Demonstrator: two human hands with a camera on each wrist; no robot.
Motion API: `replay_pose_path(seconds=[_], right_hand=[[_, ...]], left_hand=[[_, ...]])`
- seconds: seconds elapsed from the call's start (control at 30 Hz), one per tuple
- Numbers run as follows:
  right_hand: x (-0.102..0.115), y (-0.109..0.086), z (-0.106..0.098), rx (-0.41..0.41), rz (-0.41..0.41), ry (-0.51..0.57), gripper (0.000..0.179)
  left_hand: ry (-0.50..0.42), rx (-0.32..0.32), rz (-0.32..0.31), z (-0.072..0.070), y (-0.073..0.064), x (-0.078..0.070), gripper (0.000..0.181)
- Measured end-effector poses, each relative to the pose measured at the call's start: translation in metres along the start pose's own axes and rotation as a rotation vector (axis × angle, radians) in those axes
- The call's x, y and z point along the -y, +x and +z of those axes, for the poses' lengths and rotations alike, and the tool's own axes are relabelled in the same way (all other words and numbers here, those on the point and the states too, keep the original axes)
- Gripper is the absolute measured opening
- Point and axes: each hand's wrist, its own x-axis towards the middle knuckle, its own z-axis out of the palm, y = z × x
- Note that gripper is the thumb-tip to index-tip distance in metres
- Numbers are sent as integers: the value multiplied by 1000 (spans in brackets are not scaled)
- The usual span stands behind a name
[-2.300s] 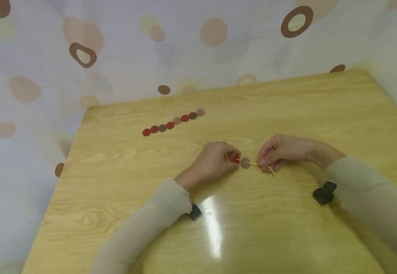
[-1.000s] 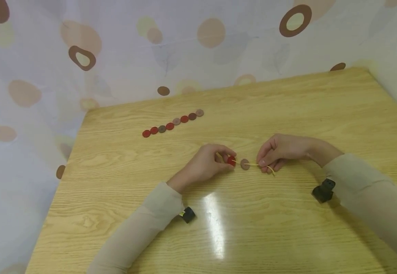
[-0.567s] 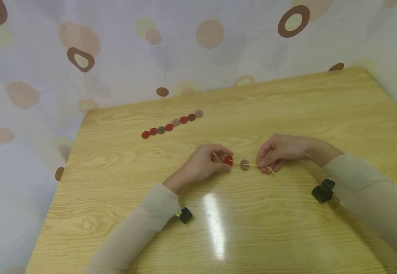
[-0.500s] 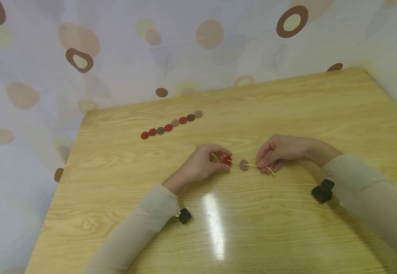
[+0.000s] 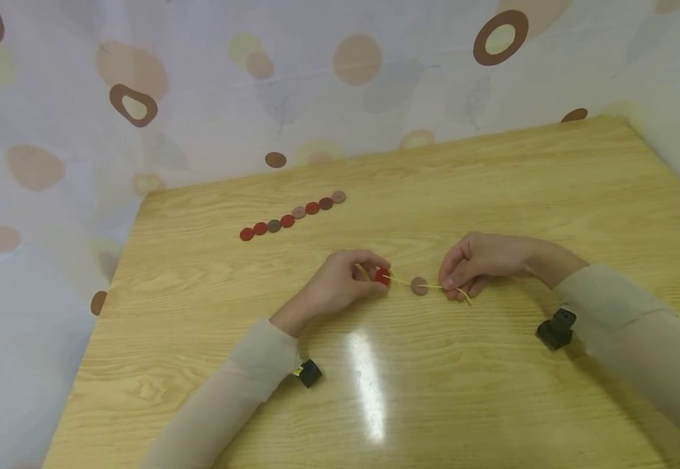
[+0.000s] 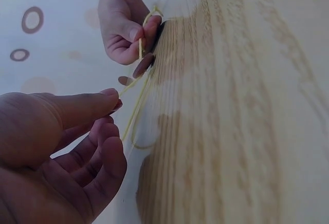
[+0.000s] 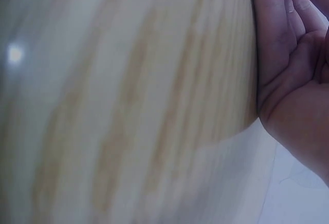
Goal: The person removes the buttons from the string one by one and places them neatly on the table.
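My left hand (image 5: 342,280) pinches a red button (image 5: 382,277) between thumb and forefinger, its face turned toward the right. A yellow string (image 5: 400,280) runs from that red button to a beige-brown button (image 5: 419,286) hanging between the hands. My right hand (image 5: 481,264) pinches the string on the far side of the brown button, and a short tail droops past its fingers. In the left wrist view, the brown button (image 6: 143,66) sits tilted on the string, and a loose loop of string (image 6: 134,126) hangs below it. The right wrist view shows just the palm side (image 7: 288,70).
A slanting row of touching buttons, red, grey, beige and dark brown (image 5: 325,203), lies toward the back left of the wooden table (image 5: 463,391). A patterned curtain (image 5: 316,85) hangs along the table's back edge. Each wrist carries a small black camera (image 5: 557,329).
My left hand has moved left with the red button, widening the gap to the brown button and showing more string between them. The right hand has stayed nearly still.
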Motion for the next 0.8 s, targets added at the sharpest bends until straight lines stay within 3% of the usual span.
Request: replay_pose_path(seconds=[0.8], right_hand=[[-1, 1, 0, 25, -8, 11, 22]], left_hand=[[11, -24, 10, -9, -6, 7, 31]])
